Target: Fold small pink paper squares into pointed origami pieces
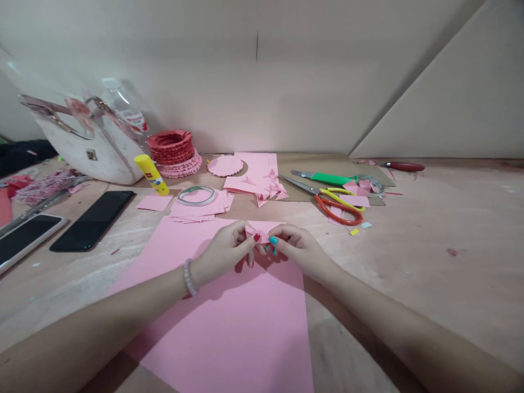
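Between them, my left hand (227,244) and my right hand (301,248) pinch a small folded piece of pink paper (262,232). Both thumbs press on its near side, and curled fingers hide part of it. The hands are held over a large pink sheet (241,333) lying on the table. Just beyond them are a stack of small pink paper squares (198,210) with a roll of tape (196,196) on top, and several folded pink paper pieces (270,185).
Orange-and-yellow-handled scissors (338,204) and a green-handled cutter (331,178) lie right of centre. A glue stick (152,174) stands tilted at left, near red scalloped paper rings (170,144), a white handbag (102,147), a bottle (125,109) and a black phone (93,221).
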A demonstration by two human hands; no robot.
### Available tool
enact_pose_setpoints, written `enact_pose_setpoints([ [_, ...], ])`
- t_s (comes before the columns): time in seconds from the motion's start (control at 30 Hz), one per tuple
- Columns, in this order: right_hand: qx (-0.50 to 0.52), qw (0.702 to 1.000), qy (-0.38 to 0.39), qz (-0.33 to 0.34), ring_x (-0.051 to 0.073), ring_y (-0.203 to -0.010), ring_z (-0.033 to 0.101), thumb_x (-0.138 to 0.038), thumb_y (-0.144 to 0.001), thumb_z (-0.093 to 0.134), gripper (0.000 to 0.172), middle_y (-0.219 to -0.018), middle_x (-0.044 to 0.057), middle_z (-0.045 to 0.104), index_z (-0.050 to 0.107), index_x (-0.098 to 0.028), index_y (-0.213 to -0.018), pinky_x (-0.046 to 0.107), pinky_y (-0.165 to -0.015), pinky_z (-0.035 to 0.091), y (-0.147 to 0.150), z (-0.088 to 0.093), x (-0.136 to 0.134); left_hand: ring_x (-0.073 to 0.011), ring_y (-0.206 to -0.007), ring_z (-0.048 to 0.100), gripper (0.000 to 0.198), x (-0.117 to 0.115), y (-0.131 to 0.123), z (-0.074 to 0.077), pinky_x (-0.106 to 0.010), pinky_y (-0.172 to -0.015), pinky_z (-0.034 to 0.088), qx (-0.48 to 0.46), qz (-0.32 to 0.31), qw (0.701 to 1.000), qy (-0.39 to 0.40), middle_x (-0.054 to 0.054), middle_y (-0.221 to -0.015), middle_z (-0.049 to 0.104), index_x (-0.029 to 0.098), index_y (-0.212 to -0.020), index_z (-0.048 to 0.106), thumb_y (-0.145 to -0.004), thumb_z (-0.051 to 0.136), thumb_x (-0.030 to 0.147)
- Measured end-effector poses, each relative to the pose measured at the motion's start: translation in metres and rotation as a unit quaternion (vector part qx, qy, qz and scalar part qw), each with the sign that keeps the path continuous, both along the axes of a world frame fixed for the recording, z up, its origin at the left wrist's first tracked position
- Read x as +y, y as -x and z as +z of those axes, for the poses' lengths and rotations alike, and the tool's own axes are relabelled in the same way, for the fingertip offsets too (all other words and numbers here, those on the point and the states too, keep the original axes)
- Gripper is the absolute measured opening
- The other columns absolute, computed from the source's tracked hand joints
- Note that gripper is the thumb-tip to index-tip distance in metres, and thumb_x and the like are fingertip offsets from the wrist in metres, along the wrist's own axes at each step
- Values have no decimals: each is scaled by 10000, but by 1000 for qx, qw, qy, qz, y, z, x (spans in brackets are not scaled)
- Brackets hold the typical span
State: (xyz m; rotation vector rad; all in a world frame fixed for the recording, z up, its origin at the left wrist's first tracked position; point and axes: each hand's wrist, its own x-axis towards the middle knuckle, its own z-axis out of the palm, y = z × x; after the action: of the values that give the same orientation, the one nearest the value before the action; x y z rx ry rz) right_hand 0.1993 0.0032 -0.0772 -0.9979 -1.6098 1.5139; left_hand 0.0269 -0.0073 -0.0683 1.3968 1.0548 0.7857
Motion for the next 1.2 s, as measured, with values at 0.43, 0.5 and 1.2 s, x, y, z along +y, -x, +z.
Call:
enact_pose_setpoints([
  [0.43, -222, 918, -302, -129, 121, -566, 528, -171, -743, 498, 114, -643, 13, 627, 594, -206, -692, 250, -535, 407, 1, -3, -9, -95, -432, 550, 333, 0, 0, 4, -146, -357, 326, 61, -22, 998, 23, -48, -557, 630, 116, -912, 621, -768, 502, 392],
  [0.5, -236, 901, -339, -134, 123, -578, 536, -184, -753, 505, 101, -670, 18, 630, 599, -212, -727, 252, -548, 414, 0, -6, -10, -98, -445, 558, 354, 1, 1, 4, -151, -367, 335, 63, -28, 997, 28, -77, -610, 655, 113, -898, 630, -782, 477, 411],
  [1.2, -192, 833, -514, -68, 136, -717, 537, -151, -806, 482, 139, -718, 27, 581, 606, -213, -790, 264, -649, 438, -7, -22, -8, -98, -429, 550, 229, 11, 10, 2, -153, -369, 391, -12, -72, 990, 121, -70, -572, 649, 99, -721, 629, -743, 543, 310],
])
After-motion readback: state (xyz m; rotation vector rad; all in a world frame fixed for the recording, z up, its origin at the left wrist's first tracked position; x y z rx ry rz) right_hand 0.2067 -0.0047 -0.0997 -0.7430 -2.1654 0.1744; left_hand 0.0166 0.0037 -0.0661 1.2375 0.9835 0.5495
